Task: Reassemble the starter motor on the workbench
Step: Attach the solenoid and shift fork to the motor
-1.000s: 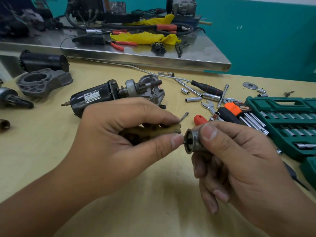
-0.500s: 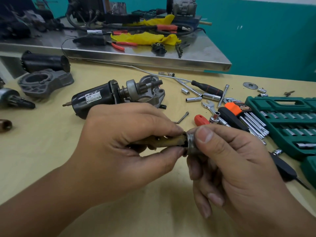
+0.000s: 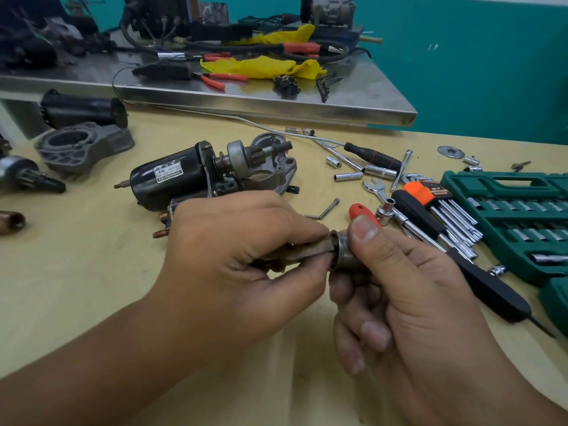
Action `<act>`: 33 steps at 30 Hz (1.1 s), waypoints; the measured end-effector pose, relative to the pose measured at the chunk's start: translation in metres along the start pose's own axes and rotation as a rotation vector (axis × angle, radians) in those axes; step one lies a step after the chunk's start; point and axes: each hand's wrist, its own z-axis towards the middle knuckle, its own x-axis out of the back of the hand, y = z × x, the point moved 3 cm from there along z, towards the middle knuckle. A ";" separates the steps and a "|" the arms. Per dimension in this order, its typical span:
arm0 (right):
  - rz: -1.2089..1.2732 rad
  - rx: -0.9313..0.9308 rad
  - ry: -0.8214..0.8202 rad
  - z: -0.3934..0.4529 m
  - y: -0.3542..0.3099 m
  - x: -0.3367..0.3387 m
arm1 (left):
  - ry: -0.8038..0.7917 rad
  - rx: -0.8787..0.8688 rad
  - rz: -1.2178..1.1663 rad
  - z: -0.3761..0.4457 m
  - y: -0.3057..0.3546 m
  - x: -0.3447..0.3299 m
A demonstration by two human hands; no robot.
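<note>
Left hand (image 3: 242, 256) gripped a brown plunger (image 3: 302, 252), right hand (image 3: 408, 290) clutched a metal cap (image 3: 344, 255) meeting its tip. The starter motor (image 3: 196, 173) lay behind on the tabletop (image 3: 76, 272), sockets (image 3: 347, 176) and screwdrivers (image 3: 436, 238) crowding the right.

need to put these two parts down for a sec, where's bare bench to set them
Bare wood lies along the near edge, in front of the left hand and right hand, and at the left between the starter motor and the copper piece. Right of the hands it is crowded: screwdrivers, loose sockets, hex keys and the green socket case.
</note>
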 end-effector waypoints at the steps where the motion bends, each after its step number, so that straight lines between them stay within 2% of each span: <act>1: 0.015 0.006 0.013 0.000 0.000 -0.001 | 0.001 -0.006 0.045 -0.001 -0.002 -0.001; 5: 0.058 0.040 0.076 -0.001 0.000 -0.001 | 0.025 -0.100 0.107 -0.001 0.007 -0.008; 8: 0.065 0.036 0.088 -0.001 0.001 0.000 | 0.046 -0.090 0.082 -0.001 0.007 -0.009; 14: -0.050 -0.167 -0.128 0.005 -0.003 0.011 | -0.031 0.010 -0.095 -0.003 -0.009 -0.001; 19: -0.035 -0.265 -0.220 0.007 -0.003 0.017 | -0.019 -0.017 -0.163 0.000 -0.013 0.002; 26: -0.062 -0.438 -0.304 0.004 0.000 0.017 | -0.205 0.008 -0.351 0.002 -0.029 0.001; 29: -0.047 -0.511 -0.409 0.002 0.002 0.015 | -0.280 0.051 -0.567 -0.002 -0.024 -0.009; 33: 0.020 -0.510 -0.401 0.003 0.004 0.015 | -0.200 0.114 -0.615 -0.003 -0.028 -0.016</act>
